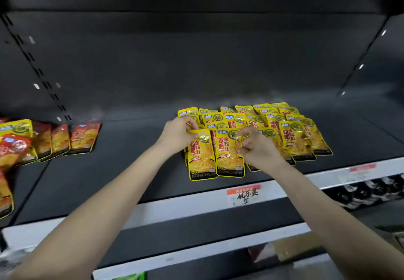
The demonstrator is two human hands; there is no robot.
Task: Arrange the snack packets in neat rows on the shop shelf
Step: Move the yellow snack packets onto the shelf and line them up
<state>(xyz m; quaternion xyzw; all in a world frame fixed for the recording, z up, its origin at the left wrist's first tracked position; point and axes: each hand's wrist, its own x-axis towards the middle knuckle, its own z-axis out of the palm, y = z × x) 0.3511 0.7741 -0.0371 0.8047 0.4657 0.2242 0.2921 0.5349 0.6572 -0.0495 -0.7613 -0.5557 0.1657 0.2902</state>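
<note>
Shelf (131, 159): dark, deep, white front lip. Yellow packets (273, 124) lie flat in overlapping rows right of centre, fanning off toward 2 o'clock. Red packets (84, 136) sit well apart at 9 o'clock.

Two packets make the front row, side by side and touching, long axes running 12 to 6, bottom edges near the lip. The left front packet (202, 159) sits slightly lower than the right front packet (229, 159).

My left hand (178, 132) is at the left one's 11 o'clock corner, thumb and fingers pinched on its top edge. My right hand (255, 148) is curled on the right one's 3 o'clock edge, gripping it. Each hand is nearest its own packet.

Judgement: the next move is squaring these two, bottoms level and axes parallel.

Price label (244, 193) on the lip at 6 o'clock.
</note>
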